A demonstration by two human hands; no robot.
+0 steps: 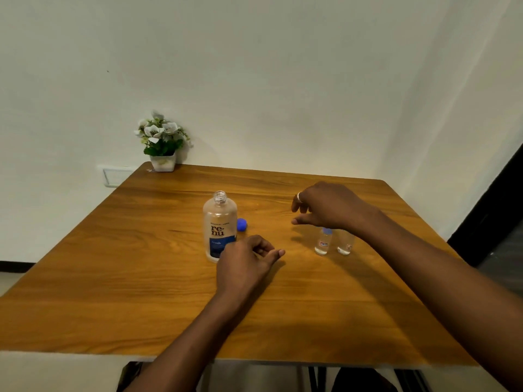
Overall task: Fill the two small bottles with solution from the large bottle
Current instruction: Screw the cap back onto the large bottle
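Two bare hands hover over a wooden desk [113, 278] that fills most of the view, set against a pale wall. At its far left corner stands a small white pot of white flowers [162, 142]. Near the middle stands the large bottle [219, 224], upright, its neck uncapped, clear with a blue label. Right of it, well apart, the two small bottles [334, 242] stand upright just beside each other; the left one wears a blue cap, while the top of the right one is hidden by the wrist. The right hand [325, 206] hangs above them with a ring on one finger, its grip loosely spread and empty. The left hand [246, 258] sits just in front of the large bottle's base, fingers half curled, holding nothing. A blue cap [242, 224] lies on the desk just behind the large bottle's right side.
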